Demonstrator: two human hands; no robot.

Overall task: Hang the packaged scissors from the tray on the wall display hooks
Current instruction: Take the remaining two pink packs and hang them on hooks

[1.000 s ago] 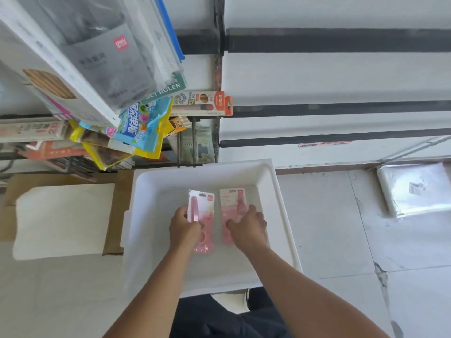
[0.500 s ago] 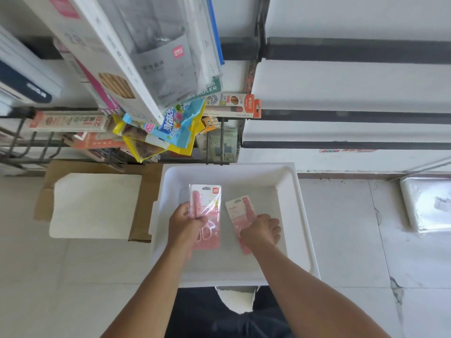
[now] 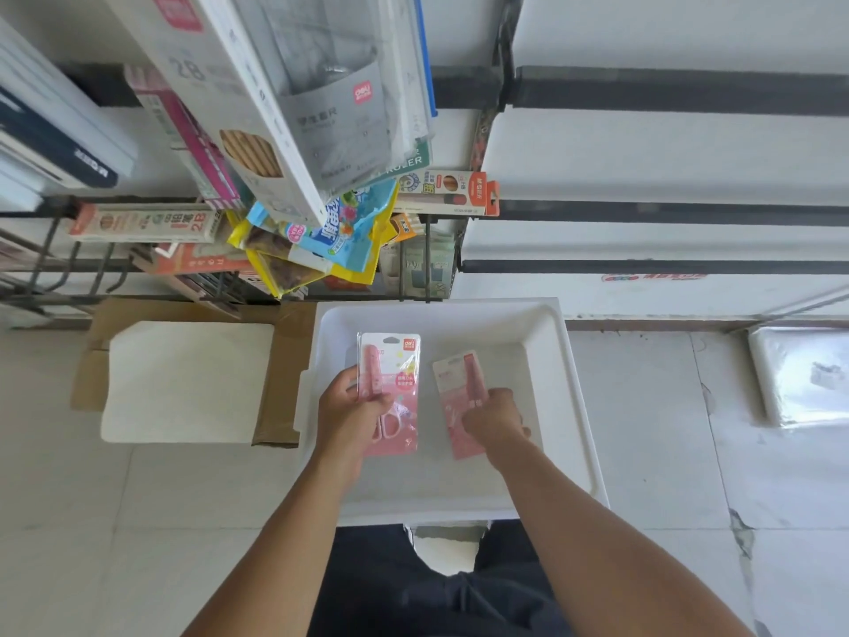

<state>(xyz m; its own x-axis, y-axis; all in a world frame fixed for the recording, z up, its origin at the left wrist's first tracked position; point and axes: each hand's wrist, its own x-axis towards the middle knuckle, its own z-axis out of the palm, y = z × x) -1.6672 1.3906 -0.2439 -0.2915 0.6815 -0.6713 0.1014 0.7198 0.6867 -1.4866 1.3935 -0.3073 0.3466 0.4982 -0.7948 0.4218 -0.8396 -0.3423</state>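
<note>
A white tray sits on the floor below the wall display. My left hand grips a pink packaged pair of scissors by its left edge and holds it face up above the tray. My right hand is closed on the lower part of a second pink scissors package, which tilts to the left with its top end raised. Black display rails run across the white wall above and to the right.
Hanging stationery packs crowd the rack at upper left, close above the tray's far edge. A white foam sheet on cardboard lies left of the tray. A wrapped white bundle lies on the floor at right.
Both hands have lifted their scissors packages from the tray bottom. The right package has tilted to the left. The view has shifted so the tray sits further right.
</note>
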